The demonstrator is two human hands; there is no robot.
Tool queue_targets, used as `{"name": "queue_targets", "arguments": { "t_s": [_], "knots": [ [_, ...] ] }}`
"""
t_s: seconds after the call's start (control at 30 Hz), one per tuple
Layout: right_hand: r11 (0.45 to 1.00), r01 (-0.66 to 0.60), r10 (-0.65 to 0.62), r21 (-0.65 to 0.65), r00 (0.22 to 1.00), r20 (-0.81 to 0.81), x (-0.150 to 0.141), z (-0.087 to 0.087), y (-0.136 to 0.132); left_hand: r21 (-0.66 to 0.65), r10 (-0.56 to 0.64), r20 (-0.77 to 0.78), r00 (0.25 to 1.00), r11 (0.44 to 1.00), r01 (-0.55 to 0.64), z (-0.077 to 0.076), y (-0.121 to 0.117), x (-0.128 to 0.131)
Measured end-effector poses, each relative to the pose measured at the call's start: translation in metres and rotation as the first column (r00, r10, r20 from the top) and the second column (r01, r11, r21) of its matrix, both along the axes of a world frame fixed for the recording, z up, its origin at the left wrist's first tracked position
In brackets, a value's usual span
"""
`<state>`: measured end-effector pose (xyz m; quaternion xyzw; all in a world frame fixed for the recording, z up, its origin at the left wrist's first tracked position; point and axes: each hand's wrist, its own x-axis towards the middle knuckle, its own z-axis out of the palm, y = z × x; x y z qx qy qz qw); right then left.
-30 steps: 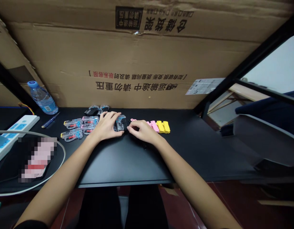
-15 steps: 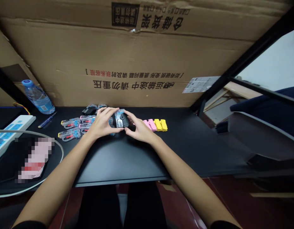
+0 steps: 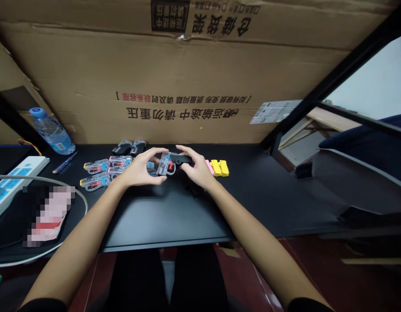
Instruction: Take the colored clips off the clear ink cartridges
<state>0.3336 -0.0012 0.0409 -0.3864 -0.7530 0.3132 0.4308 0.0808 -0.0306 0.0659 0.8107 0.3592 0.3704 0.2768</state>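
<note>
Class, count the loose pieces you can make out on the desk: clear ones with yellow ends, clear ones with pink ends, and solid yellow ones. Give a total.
Clear pieces with yellow ends: 2
Clear pieces with pink ends: 2
Solid yellow pieces: 2
Total: 6

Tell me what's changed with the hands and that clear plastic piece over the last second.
The left hand and right hand have lifted the clear plastic piece off the black desk and turned it sideways, its black end now pointing right. The yellow pieces and the clear red-marked pieces stayed where they were.
</note>
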Motion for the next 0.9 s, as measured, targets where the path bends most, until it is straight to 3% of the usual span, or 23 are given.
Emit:
{"name": "queue_targets", "arguments": {
  "t_s": [0.1, 0.2, 0.37, 0.47, 0.6, 0.77, 0.9],
  "knots": [
    [0.985, -0.076, 0.061, -0.153, 0.993, -0.1, -0.002, 0.001, 0.0, -0.166, -0.037, 0.098, 0.995, 0.985, 0.053, -0.003, -0.001, 0.001],
    [0.964, -0.155, 0.112, -0.218, 0.974, -0.195, -0.004, 0.006, -0.002, -0.239, -0.041, 0.115, 0.993, 0.969, 0.068, -0.003, 0.002, -0.001],
    [0.971, -0.087, 0.021, -0.225, 0.959, -0.282, -0.008, 0.009, -0.005, -0.266, 0.005, 0.099, 0.995, 0.964, 0.021, 0.001, 0.005, 0.002],
    [0.982, -0.001, -0.045, -0.189, 0.969, -0.241, -0.01, 0.007, -0.005, -0.289, 0.034, 0.09, 0.995, 0.957, -0.007, -0.001, 0.003, 0.011],
    [0.994, 0.071, -0.085, -0.088, 0.983, -0.164, -0.015, 0.003, -0.007, -0.296, -0.071, 0.035, 0.997, 0.952, 0.079, -0.007, -0.003, 0.023],
    [0.993, 0.065, -0.076, -0.096, 0.991, -0.113, -0.021, -0.005, -0.004, -0.241, -0.088, -0.063, 0.994, 0.968, 0.071, -0.01, -0.006, 0.027],
    [0.998, 0.065, -0.066, -0.007, 0.992, -0.104, -0.023, -0.008, 0.005, -0.205, -0.056, -0.091, 0.994, 0.978, 0.037, -0.011, -0.003, 0.025]
  ]
}}
